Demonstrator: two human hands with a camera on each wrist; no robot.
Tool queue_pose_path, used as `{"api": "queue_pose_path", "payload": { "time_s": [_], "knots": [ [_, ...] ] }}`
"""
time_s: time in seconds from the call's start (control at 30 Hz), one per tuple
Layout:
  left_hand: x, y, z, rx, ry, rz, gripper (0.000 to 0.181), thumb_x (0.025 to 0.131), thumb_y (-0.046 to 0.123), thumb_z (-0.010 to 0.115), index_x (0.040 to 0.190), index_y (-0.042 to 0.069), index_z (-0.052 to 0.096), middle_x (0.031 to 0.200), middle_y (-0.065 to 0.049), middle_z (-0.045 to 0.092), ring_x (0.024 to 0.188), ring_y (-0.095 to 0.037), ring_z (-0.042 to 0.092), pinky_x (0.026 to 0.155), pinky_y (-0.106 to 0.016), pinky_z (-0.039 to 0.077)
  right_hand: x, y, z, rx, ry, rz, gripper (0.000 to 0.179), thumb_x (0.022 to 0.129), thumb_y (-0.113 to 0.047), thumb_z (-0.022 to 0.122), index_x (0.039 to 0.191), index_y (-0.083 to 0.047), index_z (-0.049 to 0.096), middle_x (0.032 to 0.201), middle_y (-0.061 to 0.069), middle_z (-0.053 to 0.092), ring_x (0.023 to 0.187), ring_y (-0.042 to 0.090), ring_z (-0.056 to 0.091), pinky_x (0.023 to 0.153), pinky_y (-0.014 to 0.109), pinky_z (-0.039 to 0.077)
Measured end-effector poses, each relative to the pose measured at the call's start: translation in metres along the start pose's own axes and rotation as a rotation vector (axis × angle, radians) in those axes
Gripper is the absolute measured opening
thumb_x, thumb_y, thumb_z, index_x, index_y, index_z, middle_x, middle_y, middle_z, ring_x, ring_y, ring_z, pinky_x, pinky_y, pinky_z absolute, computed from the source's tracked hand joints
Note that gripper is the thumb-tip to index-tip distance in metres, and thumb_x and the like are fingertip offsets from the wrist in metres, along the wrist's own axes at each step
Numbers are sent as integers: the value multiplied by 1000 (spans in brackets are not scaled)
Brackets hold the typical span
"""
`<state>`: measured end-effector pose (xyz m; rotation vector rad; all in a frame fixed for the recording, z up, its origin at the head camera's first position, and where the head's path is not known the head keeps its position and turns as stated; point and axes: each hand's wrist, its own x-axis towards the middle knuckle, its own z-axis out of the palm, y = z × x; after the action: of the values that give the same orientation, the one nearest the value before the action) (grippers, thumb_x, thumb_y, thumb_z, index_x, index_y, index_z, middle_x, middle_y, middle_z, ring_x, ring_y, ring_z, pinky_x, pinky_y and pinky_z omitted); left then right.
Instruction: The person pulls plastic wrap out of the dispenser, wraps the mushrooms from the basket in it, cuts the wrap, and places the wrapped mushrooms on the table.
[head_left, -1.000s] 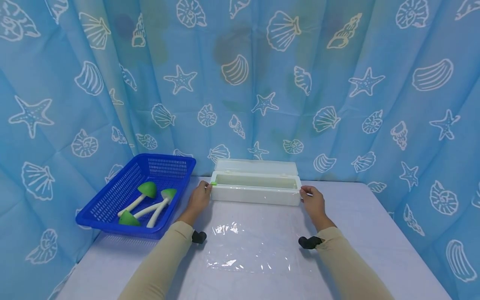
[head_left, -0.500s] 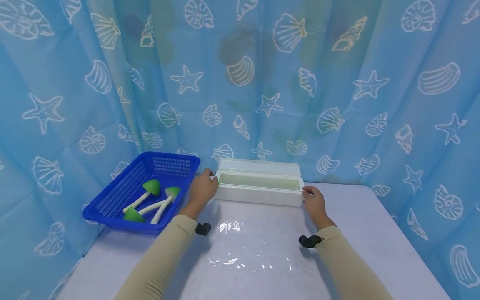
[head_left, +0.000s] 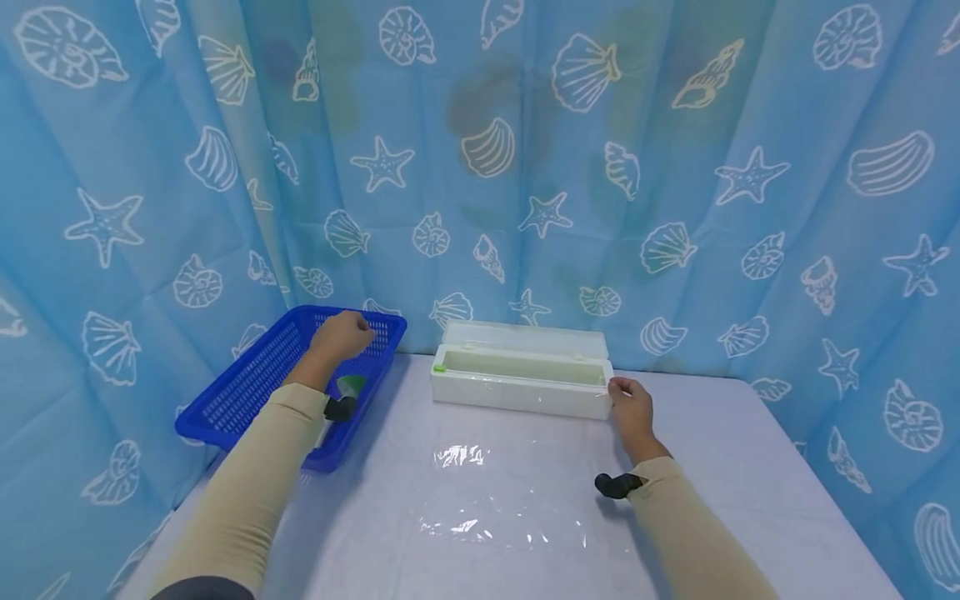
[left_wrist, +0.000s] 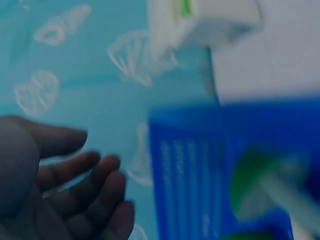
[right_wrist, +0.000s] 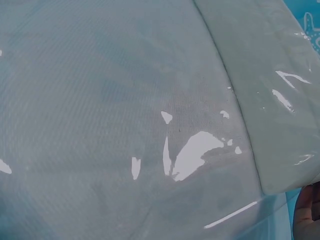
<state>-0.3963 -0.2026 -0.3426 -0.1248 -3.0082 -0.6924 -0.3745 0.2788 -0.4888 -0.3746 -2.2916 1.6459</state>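
Observation:
My left hand (head_left: 342, 336) hovers over the blue perforated basket (head_left: 401, 346), its fingers loosely bent around nothing. In the left wrist view, the left hand (left_wrist: 70, 185) shows a gap between thumb and fingers. Inside the basket lie toy mushrooms with green caps and white stems, among them a mushroom (head_left: 350, 384) partly covered by my wrist. At the back of the table stands a long white lidded box (head_left: 517, 395), its lid (head_left: 525, 339) raised at the rear. My right hand (head_left: 633, 412) holds the box's right end with its fingertips.
Clear plastic film (head_left: 461, 455) lies on the white tablecloth (head_left: 705, 467) in front of the box, shining with reflections. A blue shell-patterned curtain (head_left: 480, 167) hangs behind the table and at both sides. A green tab (head_left: 439, 368) marks the box's left end.
My left hand has let go of the box's left end and moved left over the basket. My right hand has stayed at the box's right end.

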Motion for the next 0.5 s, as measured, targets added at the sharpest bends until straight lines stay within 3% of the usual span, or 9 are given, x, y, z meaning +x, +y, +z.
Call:
{"api": "queue_pose_path", "payload": {
  "time_s": [0.13,0.3,0.4,0.5],
  "knots": [
    [3,-24,0,1,-163,18,26,99,24,54,96,-1,61,80,-9,54,74,-24,52,68,-40,46,0,-2,-1,12,-7,-12,36,105,-23,44,130,3,49,130,20,49,124,34,43,103,49,36],
    [4,-45,8,-88,-360,-61,20,98,17,56,89,0,64,77,-9,57,70,-23,56,72,-42,52,-2,-4,-2,9,-6,-3,37,105,-24,44,131,2,48,132,20,48,127,34,42,105,48,35],
    [4,-53,12,-139,-405,-139,18,97,14,59,92,-1,67,79,-10,60,68,-22,58,72,-41,54,-3,-4,-2,13,-2,1,36,105,-23,45,131,2,48,133,19,48,127,34,42,104,48,35],
    [2,-60,14,-155,-401,-180,19,95,15,61,92,-3,66,75,-10,59,63,-20,55,65,-38,53,-4,-1,-1,17,-7,-6,37,105,-23,46,132,1,48,133,20,48,126,34,42,104,48,36]
  ]
}}
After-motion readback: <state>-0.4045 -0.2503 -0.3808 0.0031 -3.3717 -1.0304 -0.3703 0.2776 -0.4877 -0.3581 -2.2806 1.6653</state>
